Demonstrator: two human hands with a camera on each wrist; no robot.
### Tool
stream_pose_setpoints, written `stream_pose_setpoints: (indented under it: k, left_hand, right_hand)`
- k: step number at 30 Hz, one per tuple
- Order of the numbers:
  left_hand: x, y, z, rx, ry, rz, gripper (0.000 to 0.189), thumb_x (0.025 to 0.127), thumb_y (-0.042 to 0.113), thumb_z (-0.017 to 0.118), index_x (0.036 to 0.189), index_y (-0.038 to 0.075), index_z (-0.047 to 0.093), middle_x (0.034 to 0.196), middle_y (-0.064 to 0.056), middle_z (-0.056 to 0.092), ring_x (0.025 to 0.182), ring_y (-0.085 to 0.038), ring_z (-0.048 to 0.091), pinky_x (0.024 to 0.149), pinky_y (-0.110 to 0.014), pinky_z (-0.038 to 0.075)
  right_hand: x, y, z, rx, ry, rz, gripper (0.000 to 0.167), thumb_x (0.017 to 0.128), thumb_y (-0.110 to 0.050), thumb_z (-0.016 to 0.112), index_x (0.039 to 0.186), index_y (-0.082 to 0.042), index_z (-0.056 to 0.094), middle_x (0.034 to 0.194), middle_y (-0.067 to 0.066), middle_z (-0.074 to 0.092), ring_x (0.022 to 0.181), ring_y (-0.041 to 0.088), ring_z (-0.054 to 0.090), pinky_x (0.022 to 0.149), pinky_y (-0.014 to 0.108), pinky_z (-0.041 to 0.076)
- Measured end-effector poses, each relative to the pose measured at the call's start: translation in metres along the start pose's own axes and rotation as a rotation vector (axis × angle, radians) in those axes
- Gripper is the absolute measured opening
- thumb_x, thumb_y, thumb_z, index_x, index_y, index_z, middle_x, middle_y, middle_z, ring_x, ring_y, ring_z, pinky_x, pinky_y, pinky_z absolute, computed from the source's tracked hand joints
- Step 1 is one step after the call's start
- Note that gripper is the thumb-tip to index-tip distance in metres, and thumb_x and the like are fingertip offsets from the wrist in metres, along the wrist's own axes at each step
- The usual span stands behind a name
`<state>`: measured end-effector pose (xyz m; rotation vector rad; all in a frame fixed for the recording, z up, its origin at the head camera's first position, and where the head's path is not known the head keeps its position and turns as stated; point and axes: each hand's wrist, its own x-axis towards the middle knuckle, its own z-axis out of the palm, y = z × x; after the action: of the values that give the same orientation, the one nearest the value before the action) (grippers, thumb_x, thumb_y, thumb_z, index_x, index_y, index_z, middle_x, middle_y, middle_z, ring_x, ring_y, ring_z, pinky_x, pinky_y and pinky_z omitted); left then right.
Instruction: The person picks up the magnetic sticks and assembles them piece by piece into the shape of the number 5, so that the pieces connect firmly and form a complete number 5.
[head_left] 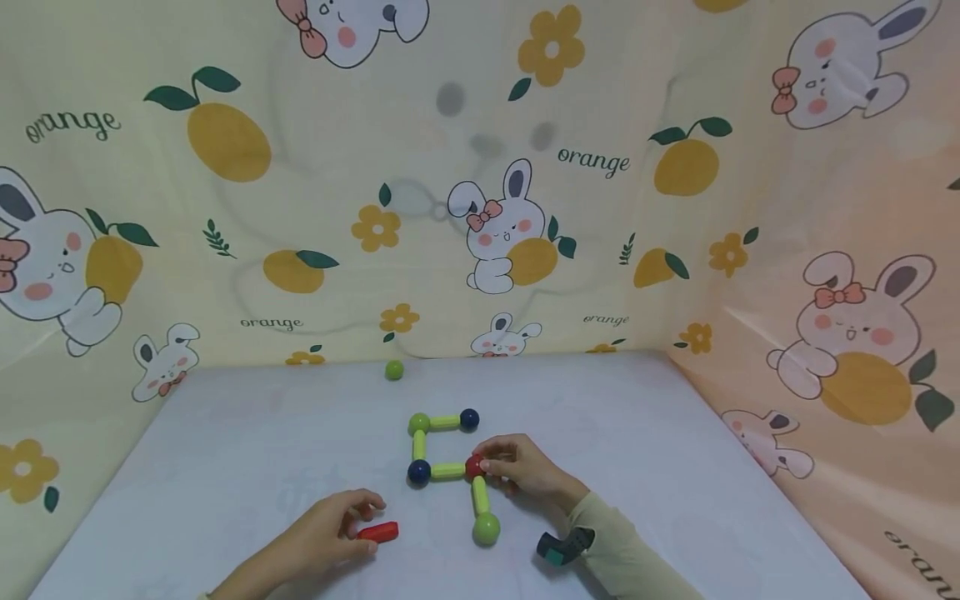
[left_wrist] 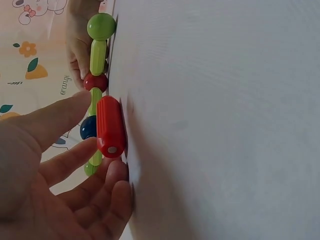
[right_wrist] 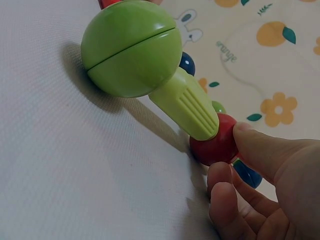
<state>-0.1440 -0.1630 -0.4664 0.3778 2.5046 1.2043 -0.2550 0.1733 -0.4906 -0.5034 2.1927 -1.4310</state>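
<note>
A figure of magnetic balls and yellow-green magnetic rods (head_left: 448,471) lies on the table. My right hand (head_left: 525,468) pinches its red ball (head_left: 475,467) between thumb and fingers. From that ball one rod (right_wrist: 187,105) runs toward me to a green ball (head_left: 487,528); another runs left to a blue ball (head_left: 419,472). Farther back, rods join a second green ball (head_left: 419,424) and a second blue ball (head_left: 469,418). My left hand (head_left: 326,529) is beside a loose red magnetic rod (left_wrist: 110,125), its thumb and fingers loosely spread about the rod's near end.
A lone green ball (head_left: 394,369) sits at the table's back edge. The white table (head_left: 615,417) meets a patterned cloth (head_left: 315,192) at the back and sides. A dark wrist strap (head_left: 565,547) is on the right sleeve.
</note>
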Motion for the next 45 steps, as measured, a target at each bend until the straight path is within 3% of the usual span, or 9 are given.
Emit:
stream_pose_setpoints:
  k: [5, 11, 17, 32, 45]
  left_hand:
    - [0.0001, -0.0015, 0.0010, -0.006, -0.019, -0.024, 0.044, 0.079, 0.012, 0.084, 0.119, 0.010, 0.066, 0.096, -0.001, 0.060, 0.082, -0.018, 0.051, 0.065, -0.021, 0.042]
    - [-0.0007, -0.0037, 0.0007, 0.015, -0.031, 0.013, 0.039, 0.080, 0.001, 0.078, 0.116, 0.011, 0.068, 0.097, 0.000, 0.063, 0.083, -0.018, 0.052, 0.067, -0.020, 0.045]
    - [-0.0015, -0.0054, -0.0009, 0.019, -0.043, 0.022, 0.034, 0.083, 0.000, 0.075, 0.114, 0.012, 0.069, 0.098, 0.000, 0.064, 0.084, -0.018, 0.052, 0.068, -0.020, 0.044]
    - [-0.0011, -0.0019, 0.0029, 0.026, -0.012, -0.051, 0.029, 0.089, -0.002, 0.066, 0.111, 0.015, 0.070, 0.099, 0.001, 0.064, 0.087, -0.019, 0.052, 0.074, -0.026, 0.048]
    - [0.0000, 0.0022, 0.0038, 0.037, 0.022, -0.004, 0.028, 0.091, 0.001, 0.067, 0.117, 0.014, 0.067, 0.108, 0.001, 0.066, 0.091, -0.018, 0.055, 0.078, -0.029, 0.052]
  right_hand:
    - [0.0007, 0.0004, 0.0005, -0.006, -0.002, -0.013, 0.031, 0.100, -0.018, 0.063, 0.129, -0.007, 0.065, 0.114, 0.007, 0.072, 0.063, 0.010, 0.052, 0.054, 0.021, 0.044]
    - [-0.0005, -0.0005, 0.0003, -0.006, -0.001, -0.008, 0.031, 0.100, -0.017, 0.063, 0.129, -0.008, 0.065, 0.113, 0.007, 0.072, 0.062, 0.010, 0.052, 0.054, 0.021, 0.044]
    - [-0.0010, -0.0017, 0.0008, 0.007, -0.009, -0.023, 0.031, 0.100, -0.017, 0.063, 0.129, -0.005, 0.065, 0.112, 0.010, 0.072, 0.063, 0.010, 0.052, 0.053, 0.020, 0.045]
    - [-0.0030, -0.0028, 0.0012, 0.017, -0.005, -0.029, 0.031, 0.100, -0.016, 0.063, 0.128, -0.004, 0.065, 0.114, 0.010, 0.072, 0.067, 0.010, 0.054, 0.053, 0.020, 0.045]
    - [-0.0017, -0.0017, 0.0006, 0.022, -0.002, -0.015, 0.029, 0.100, -0.016, 0.063, 0.127, -0.006, 0.066, 0.111, 0.008, 0.073, 0.065, 0.010, 0.053, 0.053, 0.020, 0.045]
